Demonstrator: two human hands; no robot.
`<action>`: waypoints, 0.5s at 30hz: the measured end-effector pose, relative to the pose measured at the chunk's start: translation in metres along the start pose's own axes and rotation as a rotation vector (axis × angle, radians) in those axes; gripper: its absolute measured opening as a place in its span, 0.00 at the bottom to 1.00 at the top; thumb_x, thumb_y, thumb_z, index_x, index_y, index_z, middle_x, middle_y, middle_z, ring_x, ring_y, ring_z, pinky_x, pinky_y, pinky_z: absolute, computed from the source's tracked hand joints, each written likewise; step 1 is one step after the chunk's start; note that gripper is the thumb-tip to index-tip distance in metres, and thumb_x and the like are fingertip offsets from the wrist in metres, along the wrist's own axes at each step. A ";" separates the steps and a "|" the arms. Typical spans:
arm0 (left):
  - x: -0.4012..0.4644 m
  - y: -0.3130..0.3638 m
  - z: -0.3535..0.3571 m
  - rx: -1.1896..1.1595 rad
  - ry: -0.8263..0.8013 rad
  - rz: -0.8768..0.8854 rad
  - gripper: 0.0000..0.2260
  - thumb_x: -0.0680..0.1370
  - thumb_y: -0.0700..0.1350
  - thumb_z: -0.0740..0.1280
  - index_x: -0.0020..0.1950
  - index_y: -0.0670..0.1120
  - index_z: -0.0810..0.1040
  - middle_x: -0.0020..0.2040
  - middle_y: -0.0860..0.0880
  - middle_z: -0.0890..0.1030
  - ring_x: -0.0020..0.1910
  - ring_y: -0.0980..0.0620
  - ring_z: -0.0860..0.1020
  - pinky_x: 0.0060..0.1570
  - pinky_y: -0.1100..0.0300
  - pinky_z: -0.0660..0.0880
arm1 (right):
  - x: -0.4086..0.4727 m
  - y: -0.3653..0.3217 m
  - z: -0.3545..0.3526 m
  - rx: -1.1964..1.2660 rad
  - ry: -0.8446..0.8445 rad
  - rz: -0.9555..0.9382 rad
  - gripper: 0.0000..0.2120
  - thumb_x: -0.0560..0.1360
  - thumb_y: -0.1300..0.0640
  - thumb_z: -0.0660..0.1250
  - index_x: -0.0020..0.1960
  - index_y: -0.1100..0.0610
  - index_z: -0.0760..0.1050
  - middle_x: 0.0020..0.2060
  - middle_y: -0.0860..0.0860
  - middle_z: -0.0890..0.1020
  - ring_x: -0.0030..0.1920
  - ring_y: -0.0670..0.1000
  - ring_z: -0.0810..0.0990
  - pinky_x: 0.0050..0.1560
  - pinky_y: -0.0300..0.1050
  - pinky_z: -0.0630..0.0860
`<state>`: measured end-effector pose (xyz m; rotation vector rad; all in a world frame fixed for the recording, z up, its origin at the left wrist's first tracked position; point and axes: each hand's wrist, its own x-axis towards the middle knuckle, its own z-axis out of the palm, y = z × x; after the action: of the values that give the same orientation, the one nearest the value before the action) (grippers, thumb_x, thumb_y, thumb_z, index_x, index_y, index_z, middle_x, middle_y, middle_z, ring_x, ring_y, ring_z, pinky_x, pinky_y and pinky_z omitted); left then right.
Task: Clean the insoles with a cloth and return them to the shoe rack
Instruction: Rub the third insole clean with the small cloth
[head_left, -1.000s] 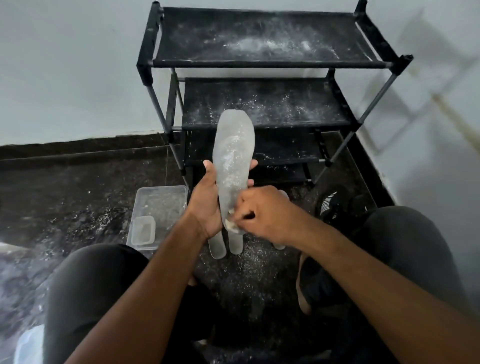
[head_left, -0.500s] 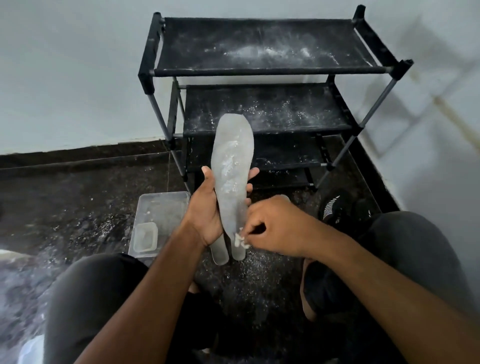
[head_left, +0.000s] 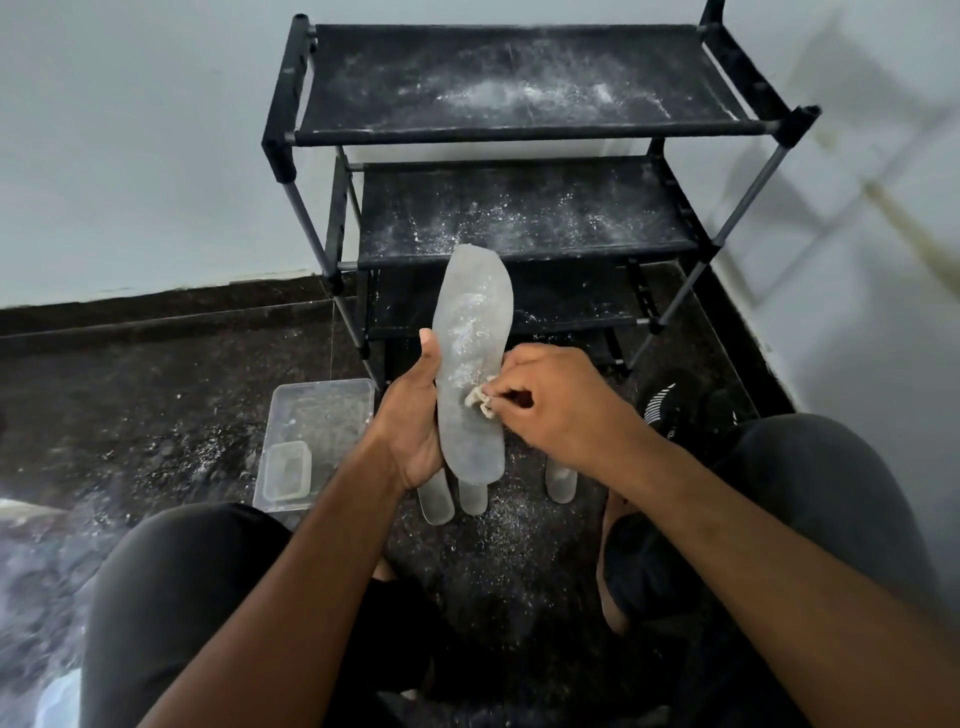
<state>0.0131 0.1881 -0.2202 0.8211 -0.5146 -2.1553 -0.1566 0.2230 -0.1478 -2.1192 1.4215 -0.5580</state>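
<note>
Dusty floor (head_left: 156, 415), wiped insole (head_left: 470, 364)

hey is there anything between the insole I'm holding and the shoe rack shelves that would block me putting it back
Nothing visible blocks it. The insole, gripped by the left hand, stands right before the shoe rack, whose visible shelves hold only white powder. The right hand presses a cloth on it.

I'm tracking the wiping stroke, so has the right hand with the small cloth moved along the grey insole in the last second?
Yes. The right hand and small pale cloth moved from the translucent grey insole's heel up toward its middle.
</note>
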 end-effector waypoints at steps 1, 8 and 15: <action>-0.001 -0.001 0.002 -0.002 0.014 0.005 0.34 0.84 0.65 0.51 0.71 0.39 0.76 0.68 0.37 0.79 0.64 0.41 0.81 0.64 0.43 0.78 | 0.002 0.001 0.004 -0.057 -0.019 0.005 0.06 0.76 0.55 0.69 0.47 0.56 0.84 0.43 0.50 0.79 0.44 0.48 0.77 0.48 0.52 0.78; -0.004 0.001 0.006 -0.074 0.007 0.000 0.34 0.85 0.65 0.50 0.75 0.38 0.70 0.73 0.37 0.75 0.66 0.42 0.79 0.68 0.43 0.76 | -0.011 -0.012 0.003 0.270 -0.083 0.053 0.04 0.71 0.56 0.75 0.46 0.55 0.86 0.40 0.45 0.83 0.40 0.45 0.81 0.43 0.46 0.80; -0.004 -0.005 0.012 -0.010 -0.032 -0.038 0.34 0.84 0.65 0.50 0.77 0.39 0.70 0.74 0.37 0.74 0.69 0.42 0.76 0.71 0.45 0.72 | -0.005 -0.019 0.026 0.102 0.029 0.005 0.05 0.76 0.63 0.69 0.45 0.62 0.84 0.43 0.51 0.79 0.42 0.47 0.77 0.44 0.41 0.73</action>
<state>0.0040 0.1957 -0.2134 0.7977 -0.5077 -2.2077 -0.1292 0.2382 -0.1566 -2.0352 1.3837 -0.6484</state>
